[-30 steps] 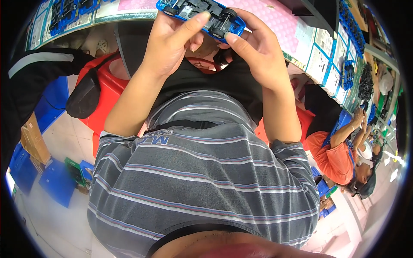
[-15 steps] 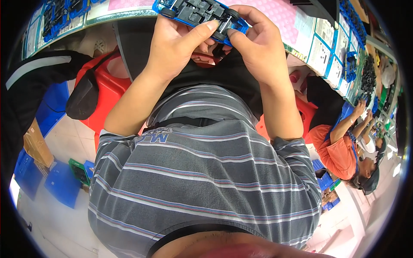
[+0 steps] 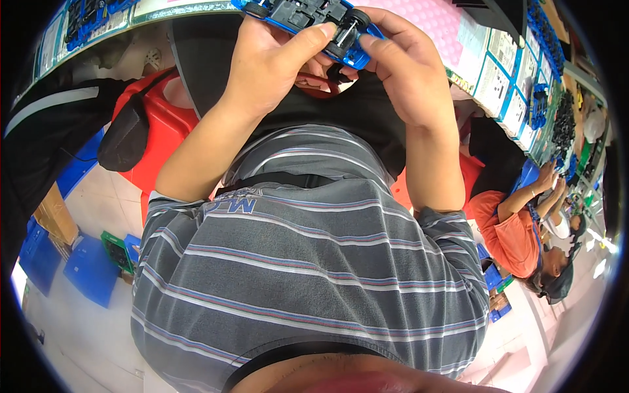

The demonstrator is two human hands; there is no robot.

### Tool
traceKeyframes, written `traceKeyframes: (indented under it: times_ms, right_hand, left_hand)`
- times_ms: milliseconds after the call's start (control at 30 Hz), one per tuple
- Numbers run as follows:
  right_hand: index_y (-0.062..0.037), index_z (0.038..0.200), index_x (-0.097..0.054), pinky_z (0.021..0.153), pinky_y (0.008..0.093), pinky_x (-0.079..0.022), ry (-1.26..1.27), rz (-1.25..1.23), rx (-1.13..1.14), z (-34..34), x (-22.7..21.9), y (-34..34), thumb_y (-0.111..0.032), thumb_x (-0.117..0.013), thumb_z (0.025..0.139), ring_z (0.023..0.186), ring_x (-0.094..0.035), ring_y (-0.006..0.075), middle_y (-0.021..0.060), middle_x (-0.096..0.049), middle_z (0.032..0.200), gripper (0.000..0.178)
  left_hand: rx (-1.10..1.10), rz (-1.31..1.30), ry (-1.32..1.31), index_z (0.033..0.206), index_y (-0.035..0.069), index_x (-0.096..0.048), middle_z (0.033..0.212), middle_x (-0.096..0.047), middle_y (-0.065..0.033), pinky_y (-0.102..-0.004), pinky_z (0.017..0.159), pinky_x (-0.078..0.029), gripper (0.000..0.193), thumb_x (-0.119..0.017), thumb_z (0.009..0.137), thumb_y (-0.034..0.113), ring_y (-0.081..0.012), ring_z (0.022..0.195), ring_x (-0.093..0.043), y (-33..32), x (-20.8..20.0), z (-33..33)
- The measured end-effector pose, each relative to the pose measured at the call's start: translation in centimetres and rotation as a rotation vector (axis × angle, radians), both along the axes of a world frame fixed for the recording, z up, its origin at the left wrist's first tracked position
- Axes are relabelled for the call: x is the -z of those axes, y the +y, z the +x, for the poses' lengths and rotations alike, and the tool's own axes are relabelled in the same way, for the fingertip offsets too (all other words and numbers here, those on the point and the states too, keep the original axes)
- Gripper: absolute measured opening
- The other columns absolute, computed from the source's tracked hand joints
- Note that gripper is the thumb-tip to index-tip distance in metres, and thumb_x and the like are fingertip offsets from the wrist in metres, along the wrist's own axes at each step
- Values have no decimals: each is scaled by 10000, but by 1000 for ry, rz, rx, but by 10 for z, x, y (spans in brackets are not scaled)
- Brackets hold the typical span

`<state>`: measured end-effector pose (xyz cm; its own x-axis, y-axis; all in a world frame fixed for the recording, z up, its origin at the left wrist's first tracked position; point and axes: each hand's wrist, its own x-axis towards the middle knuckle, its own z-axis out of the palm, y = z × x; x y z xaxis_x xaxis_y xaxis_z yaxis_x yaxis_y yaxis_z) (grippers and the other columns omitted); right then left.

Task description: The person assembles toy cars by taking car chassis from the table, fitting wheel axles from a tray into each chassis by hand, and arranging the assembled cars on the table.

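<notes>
Between my hands, at the top of the head view, is a blue toy car (image 3: 308,14) with its black underside and wheels facing up. My left hand (image 3: 272,62) is closed around its left and near side, the thumb pressed on the underside close to an axle. My right hand (image 3: 409,65) grips the right end, with its thumb at the blue edge and its fingers behind. The fingers beneath the car are partly hidden. The car's far edge runs out of the picture.
Several blue toy cars (image 3: 88,23) stand at the table's left. A pink bumpy mat (image 3: 426,23) lies ahead, and a black object (image 3: 498,19) stands at its right. Co-workers sit at both sides; one wears an orange shirt (image 3: 504,229). Red stools (image 3: 154,124) flank me.
The right thumb has lifted from the wheel area toward the car's end, and my right hand has shifted slightly right. The left thumb has slid a little along the underside. Both hands still hold the car.
</notes>
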<state>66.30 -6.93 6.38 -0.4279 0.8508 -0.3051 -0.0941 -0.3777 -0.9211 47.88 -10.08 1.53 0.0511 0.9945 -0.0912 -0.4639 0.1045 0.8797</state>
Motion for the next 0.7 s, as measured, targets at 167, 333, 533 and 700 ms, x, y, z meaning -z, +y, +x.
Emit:
traceKeyframes:
  times_ms: [167, 333, 533, 700]
  right_hand:
    - [53, 1214, -566, 877, 275, -503, -140, 1, -26, 4, -6, 1, 27, -528, 918, 986, -623, 140, 76, -639, 1107, 299]
    - [61, 1228, -527, 899, 292, -507, 33, -53, 6, 4, -2, -2, 104, -508, 875, 989, -634, 159, 96, -639, 1080, 356]
    - [62, 1200, -535, 888, 295, -514, -52, -67, 48, 2, -9, -5, 117, -521, 860, 965, -640, 158, 99, -638, 1067, 345]
    - [51, 1182, -556, 879, 290, -515, -54, -47, 75, 6, 2, -4, 103, -549, 867, 956, -638, 153, 92, -639, 1063, 319]
  left_hand:
    - [32, 10, -23, 1058, -6, -631, 890, -691, -84, -262, 555, -487, 182, -644, 923, 115, -147, 711, -661, 0, 0, 0]
    - [39, 15, 9, 1057, -1, -634, 890, -690, -82, -255, 556, -487, 182, -659, 915, 110, -140, 712, -657, -2, 0, 6]
    - [60, 42, 10, 1046, 3, -638, 880, -689, -75, -249, 555, -491, 173, -671, 909, 103, -134, 707, -659, -1, 3, 10]
    - [11, 14, -15, 1039, 6, -638, 878, -687, -71, -247, 555, -494, 162, -675, 910, 97, -136, 706, -660, -4, 3, 16]
